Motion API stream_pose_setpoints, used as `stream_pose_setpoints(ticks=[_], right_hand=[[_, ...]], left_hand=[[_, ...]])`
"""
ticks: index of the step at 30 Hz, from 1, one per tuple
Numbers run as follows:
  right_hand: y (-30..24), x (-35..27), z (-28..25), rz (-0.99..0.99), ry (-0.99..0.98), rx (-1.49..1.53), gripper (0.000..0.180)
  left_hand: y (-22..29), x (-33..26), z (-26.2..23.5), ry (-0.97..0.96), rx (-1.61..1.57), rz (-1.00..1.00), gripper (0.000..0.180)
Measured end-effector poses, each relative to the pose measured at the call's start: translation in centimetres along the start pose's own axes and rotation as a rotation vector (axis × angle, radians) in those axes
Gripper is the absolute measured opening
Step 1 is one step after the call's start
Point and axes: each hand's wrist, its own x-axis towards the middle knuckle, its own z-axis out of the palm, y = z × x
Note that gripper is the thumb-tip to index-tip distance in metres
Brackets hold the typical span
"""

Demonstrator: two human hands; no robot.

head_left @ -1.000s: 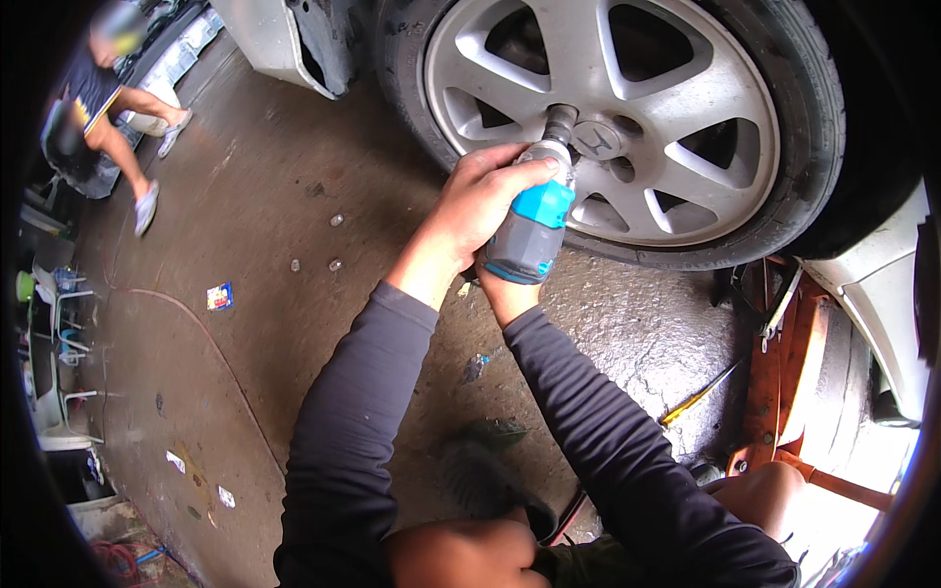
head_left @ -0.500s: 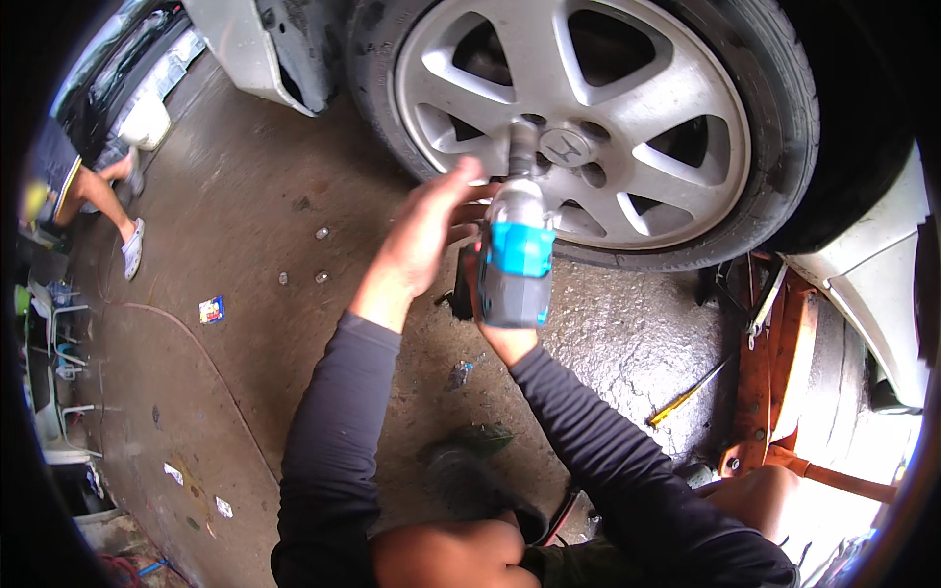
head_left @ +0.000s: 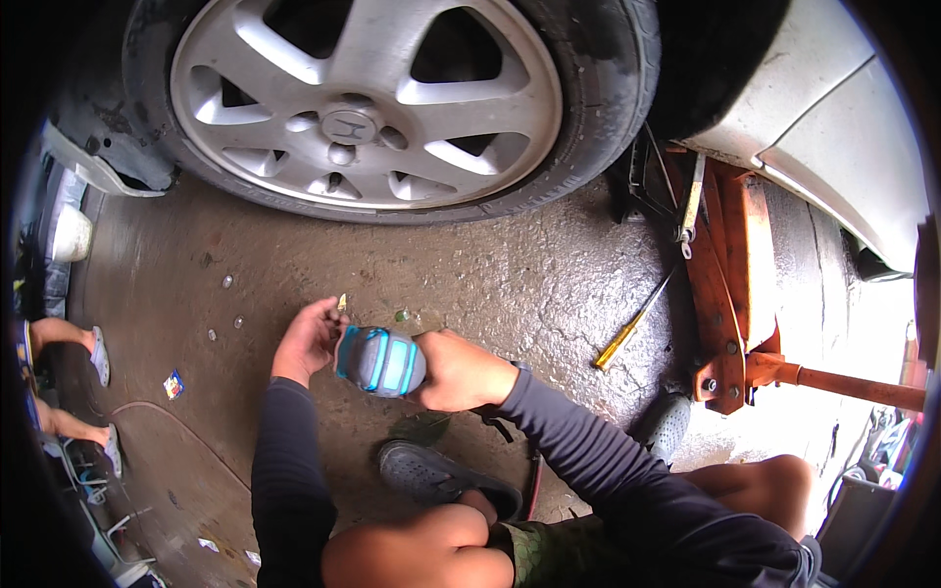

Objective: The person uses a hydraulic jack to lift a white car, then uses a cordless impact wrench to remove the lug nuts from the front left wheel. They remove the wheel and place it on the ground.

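My right hand point(head_left: 459, 370) is wrapped round the handle of a black and blue cordless impact wrench point(head_left: 387, 363), held over the floor below the wheel. The tool's back end faces up, hiding its front end. At the wrench's left side is my left hand point(head_left: 309, 340), its fingers curled in close to the tool; whatever they pinch is too small to make out. Above both hands stands a car wheel point(head_left: 338, 59) with a silver spoked rim and black tyre. Around its centre cap point(head_left: 349, 127) are the bolt recesses, and the wrench is apart from them.
An orange floor jack point(head_left: 730, 284) stands at the right beside the car body point(head_left: 833, 127). A yellow-handled screwdriver point(head_left: 619, 343) lies left of it. Three small shiny pieces, a wrapper point(head_left: 173, 384) and a hose point(head_left: 186, 426) lie on the left floor. Another person's legs point(head_left: 69, 382) show at far left.
The impact wrench has come away from the wheel, down and left, and turned in my right hand. My left hand has moved down beside it and curled its fingers. The view has shifted right.
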Motion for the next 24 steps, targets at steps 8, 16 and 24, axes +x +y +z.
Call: stream_pose_setpoints(ticks=[8, 16, 24], right_hand=[[13.1, -9.8, -9.5, -0.567, 0.252, -0.774, 0.026], [18.3, -16.9, -15.1, 0.033, 0.953, 0.055, 0.03], [23.8, -17.4, -13.8, 0.142, 1.229, -0.266, 0.016]], left_hand=[[-3.6, 0.8, -4.5, 0.388, 0.866, 0.346, 0.034], [-11.7, -2.6, -2.6, 0.102, 1.654, 0.158, 0.047], [-10.0, -2.2, -5.7, 0.204, 1.628, 0.112, 0.026]])
